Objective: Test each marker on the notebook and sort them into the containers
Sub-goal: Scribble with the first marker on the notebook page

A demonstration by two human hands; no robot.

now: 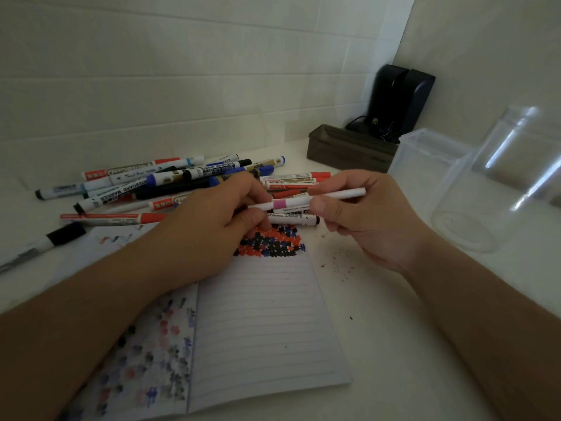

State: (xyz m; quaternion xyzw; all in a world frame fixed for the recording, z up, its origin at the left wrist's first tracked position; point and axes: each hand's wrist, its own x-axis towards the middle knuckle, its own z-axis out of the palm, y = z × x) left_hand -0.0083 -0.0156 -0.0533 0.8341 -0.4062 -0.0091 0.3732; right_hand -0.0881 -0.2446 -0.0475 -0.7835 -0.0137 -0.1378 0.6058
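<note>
A thin white marker with a pink band [306,201] lies level between both hands, just above the notebook's top edge. My left hand [212,226] pinches its left end, and my right hand [361,214] grips its right half. The open lined notebook [261,323] lies below, with red, black and blue test marks [273,241] at the top of the right page. A pile of whiteboard markers [158,183] lies behind my left hand. Two clear plastic containers stand at the right: a square one [425,159] and a round one [498,183].
A brown box [349,148] and a black device [400,98] sit in the back corner against the white wall. One black-capped marker [45,244] lies apart at the far left. Dark crumbs [340,262] speckle the white table right of the notebook.
</note>
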